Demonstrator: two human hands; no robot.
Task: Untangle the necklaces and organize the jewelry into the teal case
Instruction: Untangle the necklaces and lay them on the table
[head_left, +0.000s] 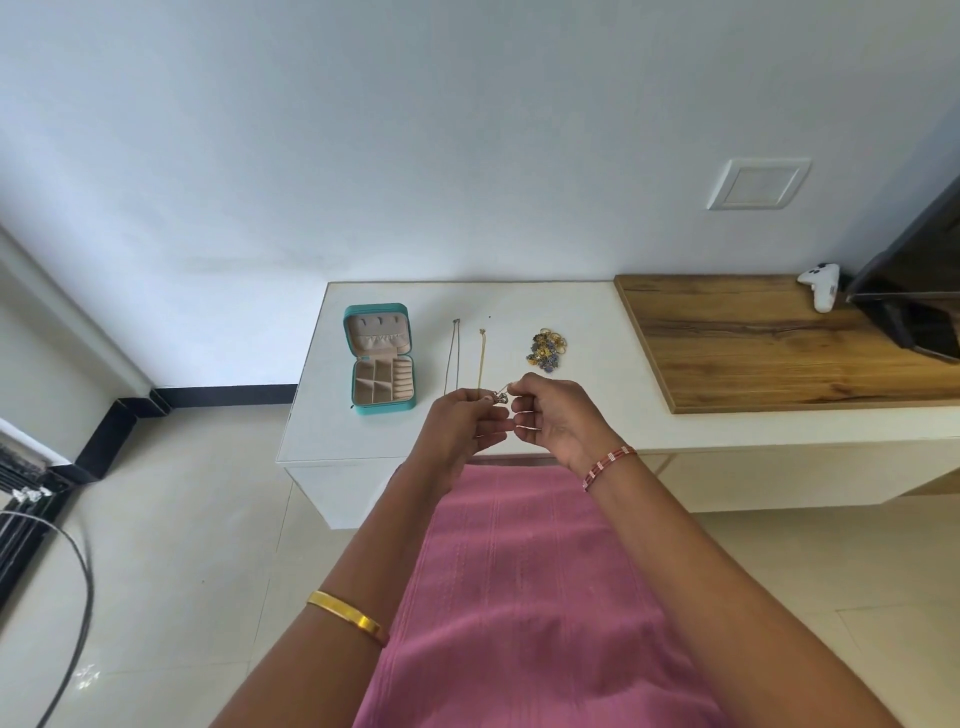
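The teal case (380, 358) lies open on the white table (571, 312), its lid tipped back and its beige compartments showing. Right of it, two thin chains lie stretched out: a silver necklace (452, 358) and a gold necklace (481, 358). A heap of rings and small purple-and-gold jewelry (546, 350) sits further right. Just above the table's front edge, my left hand (462, 426) and my right hand (556, 415) meet and pinch a small tangled chain with a pendant (501, 399) between their fingertips.
A wooden top (753, 343) adjoins the table on the right, carrying a white game controller (822, 285) and a dark screen (914, 291). My pink garment (519, 597) fills the lower middle. Cables (78, 571) run over the tiled floor at left.
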